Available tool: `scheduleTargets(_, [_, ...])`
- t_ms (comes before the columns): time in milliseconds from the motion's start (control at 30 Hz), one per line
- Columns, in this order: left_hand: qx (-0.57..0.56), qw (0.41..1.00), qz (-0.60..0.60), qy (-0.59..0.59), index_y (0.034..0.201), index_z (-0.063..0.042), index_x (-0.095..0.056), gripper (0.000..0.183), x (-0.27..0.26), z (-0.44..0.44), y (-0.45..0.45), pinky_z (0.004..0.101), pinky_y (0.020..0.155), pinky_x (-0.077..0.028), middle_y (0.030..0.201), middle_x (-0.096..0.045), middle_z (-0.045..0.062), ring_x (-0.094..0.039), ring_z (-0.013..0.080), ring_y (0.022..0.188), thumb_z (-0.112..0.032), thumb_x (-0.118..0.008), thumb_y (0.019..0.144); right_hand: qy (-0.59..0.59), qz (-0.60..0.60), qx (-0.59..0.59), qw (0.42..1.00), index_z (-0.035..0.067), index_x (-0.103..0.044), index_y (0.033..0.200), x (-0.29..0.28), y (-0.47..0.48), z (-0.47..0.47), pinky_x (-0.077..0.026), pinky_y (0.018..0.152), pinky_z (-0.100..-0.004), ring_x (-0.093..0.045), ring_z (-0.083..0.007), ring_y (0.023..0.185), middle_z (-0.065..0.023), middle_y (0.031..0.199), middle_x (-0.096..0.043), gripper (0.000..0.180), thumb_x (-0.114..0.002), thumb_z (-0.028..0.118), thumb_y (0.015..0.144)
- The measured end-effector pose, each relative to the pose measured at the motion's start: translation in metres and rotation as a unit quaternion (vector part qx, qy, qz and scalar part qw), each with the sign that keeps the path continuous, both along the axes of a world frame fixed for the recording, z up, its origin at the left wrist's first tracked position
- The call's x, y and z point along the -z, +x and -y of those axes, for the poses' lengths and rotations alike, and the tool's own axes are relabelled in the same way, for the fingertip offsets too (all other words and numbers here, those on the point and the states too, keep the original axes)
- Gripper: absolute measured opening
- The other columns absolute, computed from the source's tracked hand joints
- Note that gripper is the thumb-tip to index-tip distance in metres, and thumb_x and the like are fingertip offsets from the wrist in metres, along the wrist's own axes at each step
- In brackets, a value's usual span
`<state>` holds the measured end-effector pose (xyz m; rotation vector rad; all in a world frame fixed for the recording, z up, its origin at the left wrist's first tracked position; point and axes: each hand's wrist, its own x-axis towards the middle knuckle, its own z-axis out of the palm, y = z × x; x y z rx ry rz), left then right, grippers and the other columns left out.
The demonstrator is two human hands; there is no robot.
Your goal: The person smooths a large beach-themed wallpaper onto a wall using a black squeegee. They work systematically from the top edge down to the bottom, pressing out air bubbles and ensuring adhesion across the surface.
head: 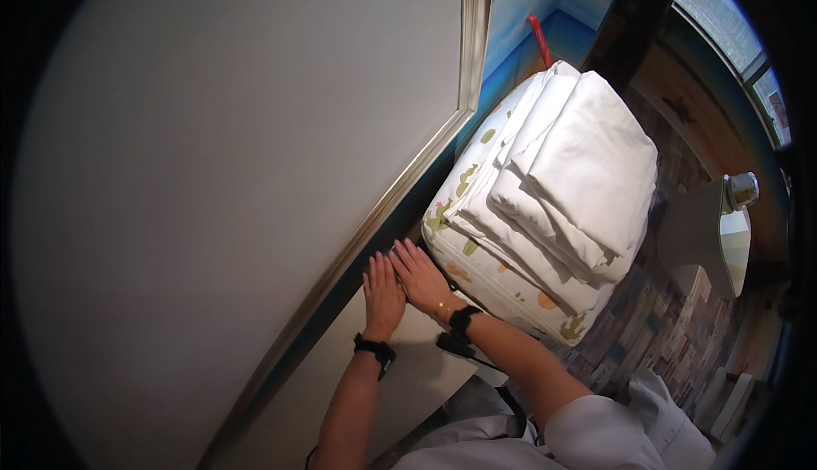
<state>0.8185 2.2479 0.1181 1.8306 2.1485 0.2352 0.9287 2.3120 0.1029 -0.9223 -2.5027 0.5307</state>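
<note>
My left hand [384,294] and my right hand [422,278] lie flat and side by side, fingers stretched out and palms down. Neither holds anything. They rest at the far end of a pale flat surface [389,374], beside the wall; what is under the palms is hidden. Just right of my right fingers stands a zipped fabric storage bag [469,259] with a cactus print. Folded white linens [587,164] are stacked on its top. Each wrist wears a black strap, and a small black device [454,345] hangs by my right wrist.
A large pale panel [242,151] with a moulded frame [383,199] fills the left. Behind the linens, a red object [539,39] leans near a sky-painted wall. To the right, a white container [699,240] stands by a jar [743,190] above the wood-patterned floor [664,329].
</note>
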Motion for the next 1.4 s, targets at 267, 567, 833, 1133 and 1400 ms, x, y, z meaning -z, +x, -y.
scheduleTargets(267, [0.039, 0.999, 0.003, 0.015, 0.135, 0.005, -0.020, 0.058, 0.003, 0.031, 0.002, 0.0481, 0.107, -0.009, 0.142, -0.017, 0.023, -0.012, 0.0364, 0.133, -0.017, -0.043, 0.086, -0.011, 0.028, 0.030, 0.999, 0.004, -0.042, 0.126, -0.003, 0.010, 0.035, -0.021, 0.105, -0.0443, -0.028, -0.0334, 0.127, -0.0157, 0.135, -0.035, 0.053, -0.053, 0.020, 0.077])
scheduleTargets(567, [0.026, 0.998, -0.038, 0.054, 0.130, 0.007, -0.030, 0.055, -0.002, 0.135, 0.047, 0.0511, 0.104, -0.018, 0.137, -0.028, 0.024, -0.022, 0.0376, 0.130, -0.019, -0.047, 0.085, -0.054, 0.022, -0.029, 0.998, 0.005, -0.041, 0.127, -0.007, 0.054, 0.128, -0.021, 0.104, -0.0431, -0.030, -0.0311, 0.126, -0.0141, 0.136, -0.035, 0.048, -0.047, 0.017, 0.082])
scheduleTargets(833, [0.006, 0.999, -0.028, 0.040, 0.136, 0.002, -0.022, 0.055, 0.003, 0.052, 0.002, 0.0453, 0.108, -0.011, 0.143, -0.018, 0.017, -0.013, 0.0308, 0.134, -0.020, -0.041, 0.089, 0.009, 0.029, 0.035, 0.999, 0.005, -0.042, 0.127, -0.006, 0.003, 0.055, -0.017, 0.107, -0.0414, -0.026, -0.0309, 0.128, -0.0140, 0.135, -0.035, 0.048, -0.049, 0.022, 0.083])
scheduleTargets(1133, [0.106, 0.994, -0.020, 0.022, 0.136, 0.003, -0.022, 0.055, 0.000, 0.144, 0.027, 0.0480, 0.107, -0.011, 0.143, -0.018, 0.019, -0.014, 0.0341, 0.133, -0.017, -0.041, 0.088, -0.024, 0.036, 0.124, 0.991, 0.005, -0.042, 0.127, -0.004, 0.037, 0.167, -0.019, 0.106, -0.0416, -0.027, -0.0297, 0.128, -0.0124, 0.136, -0.035, 0.048, -0.050, 0.019, 0.082])
scheduleTargets(1400, [0.213, 0.977, -0.006, 0.032, 0.136, 0.003, -0.022, 0.056, 0.007, 0.221, 0.054, 0.0503, 0.105, -0.012, 0.142, -0.018, 0.020, -0.015, 0.0352, 0.133, -0.022, -0.039, 0.089, -0.026, 0.069, 0.217, 0.973, 0.009, -0.042, 0.128, -0.008, 0.075, 0.271, -0.017, 0.105, -0.0462, -0.027, -0.0274, 0.128, -0.0086, 0.137, -0.035, 0.047, -0.049, 0.019, 0.082])
